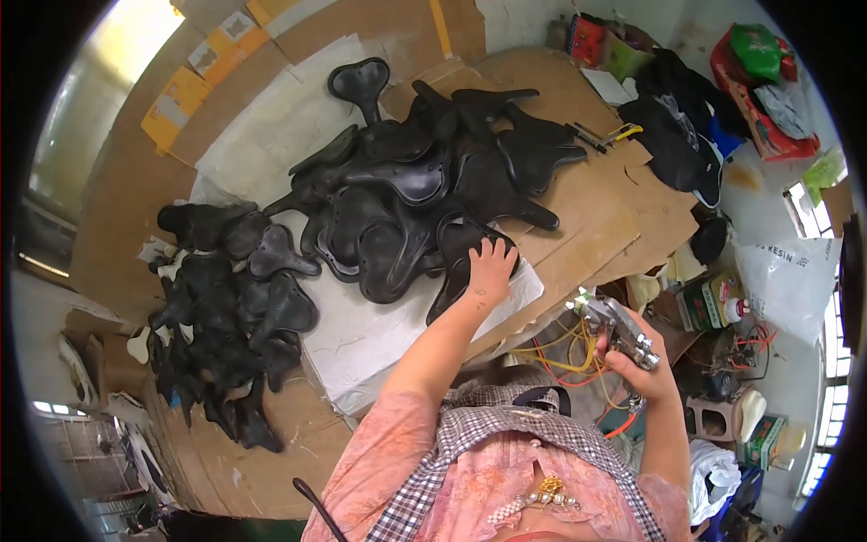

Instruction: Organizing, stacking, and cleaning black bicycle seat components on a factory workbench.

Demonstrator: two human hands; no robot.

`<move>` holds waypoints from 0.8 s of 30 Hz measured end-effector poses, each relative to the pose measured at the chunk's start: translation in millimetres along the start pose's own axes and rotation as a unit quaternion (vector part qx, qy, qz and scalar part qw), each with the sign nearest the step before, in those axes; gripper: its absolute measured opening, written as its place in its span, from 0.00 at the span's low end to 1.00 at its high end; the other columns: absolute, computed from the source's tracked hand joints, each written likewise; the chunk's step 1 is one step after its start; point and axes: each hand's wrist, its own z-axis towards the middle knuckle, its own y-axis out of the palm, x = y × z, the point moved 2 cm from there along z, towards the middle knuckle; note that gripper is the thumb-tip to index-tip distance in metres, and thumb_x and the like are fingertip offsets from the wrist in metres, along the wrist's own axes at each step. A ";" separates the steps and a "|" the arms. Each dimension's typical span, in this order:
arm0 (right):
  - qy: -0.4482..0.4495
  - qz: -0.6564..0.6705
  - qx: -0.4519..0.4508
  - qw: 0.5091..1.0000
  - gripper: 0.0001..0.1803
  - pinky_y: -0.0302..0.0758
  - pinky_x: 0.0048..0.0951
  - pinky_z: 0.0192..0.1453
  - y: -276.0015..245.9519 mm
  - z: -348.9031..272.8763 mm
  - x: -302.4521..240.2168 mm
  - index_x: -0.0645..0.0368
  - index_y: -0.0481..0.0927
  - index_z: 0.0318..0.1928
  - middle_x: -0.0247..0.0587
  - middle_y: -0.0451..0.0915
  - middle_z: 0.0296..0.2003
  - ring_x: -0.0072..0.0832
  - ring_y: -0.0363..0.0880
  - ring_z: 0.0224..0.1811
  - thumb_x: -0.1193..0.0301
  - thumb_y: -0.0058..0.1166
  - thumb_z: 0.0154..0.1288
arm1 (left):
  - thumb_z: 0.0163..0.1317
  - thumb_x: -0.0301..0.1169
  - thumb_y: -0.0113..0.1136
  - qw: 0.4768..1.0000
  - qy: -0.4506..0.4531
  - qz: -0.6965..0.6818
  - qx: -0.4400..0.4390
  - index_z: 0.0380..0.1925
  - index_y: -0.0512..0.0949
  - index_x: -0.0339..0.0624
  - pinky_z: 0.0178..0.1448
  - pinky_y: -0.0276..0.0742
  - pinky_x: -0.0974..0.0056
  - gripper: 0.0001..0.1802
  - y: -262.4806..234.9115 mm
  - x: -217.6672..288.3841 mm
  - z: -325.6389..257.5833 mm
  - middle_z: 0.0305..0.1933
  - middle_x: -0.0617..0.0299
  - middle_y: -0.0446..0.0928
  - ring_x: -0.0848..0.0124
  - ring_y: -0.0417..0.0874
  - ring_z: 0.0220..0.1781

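My left hand (pixel 490 265) reaches forward and rests on a black bicycle saddle cover (pixel 454 262) at the near edge of a large heap of such covers (pixel 424 181) on white sheets. Whether the fingers grip it I cannot tell. My right hand (pixel 632 361) is shut on a metal spray gun (pixel 617 323), held to the right of the table with yellow and red hoses (pixel 564 357) hanging below it. A second heap of black covers (pixel 226 316) lies to the left.
Cardboard sheets (pixel 587 217) cover the worktable. Black garments (pixel 677 126), red and green bags (pixel 759 72) and small tools (pixel 591 137) lie at the far right. A tin can (pixel 709 303), a white sack (pixel 786 271) and clutter stand on the floor to the right.
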 end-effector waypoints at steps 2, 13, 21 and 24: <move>-0.016 -0.002 -0.022 1.000 0.33 0.75 0.26 0.46 -10.9 -2.3 2.7 0.68 0.64 0.62 0.38 0.77 0.37 0.23 0.76 0.38 0.77 0.61 0.55 | 0.41 0.33 0.68 1.000 0.003 -0.016 -0.016 0.54 0.69 0.45 0.54 0.71 0.45 0.35 7.5 -2.5 1.9 0.55 0.53 0.70 0.51 0.67 0.59; -0.038 -0.048 -0.120 0.991 0.36 0.74 0.25 0.44 -26.1 16.9 3.7 0.66 0.64 0.62 0.37 0.78 0.38 0.23 0.77 0.39 0.70 0.64 0.54 | 0.43 0.19 0.53 0.900 -0.075 -0.089 0.419 0.32 0.76 0.39 0.40 0.74 0.56 0.12 -92.3 -82.3 -40.5 0.31 0.54 0.76 0.55 0.76 0.37; -0.033 -0.099 -0.271 0.957 0.32 0.75 0.24 0.44 17.0 22.2 -6.1 0.62 0.68 0.60 0.36 0.80 0.36 0.19 0.78 0.38 0.75 0.63 0.55 | 0.49 0.12 0.37 0.422 -0.331 -0.629 0.563 0.43 0.72 0.36 0.39 0.84 0.56 0.22 -129.1 -206.3 -133.9 0.39 0.55 0.76 0.63 0.81 0.36; -0.036 -0.119 -0.296 0.947 0.31 0.75 0.24 0.44 43.2 31.2 -14.1 0.62 0.69 0.59 0.36 0.80 0.36 0.19 0.78 0.36 0.76 0.63 0.53 | 0.45 0.11 0.35 0.337 -0.362 -0.668 0.556 0.43 0.72 0.35 0.43 0.84 0.47 0.25 -116.4 -223.8 -151.3 0.42 0.50 0.77 0.56 0.83 0.40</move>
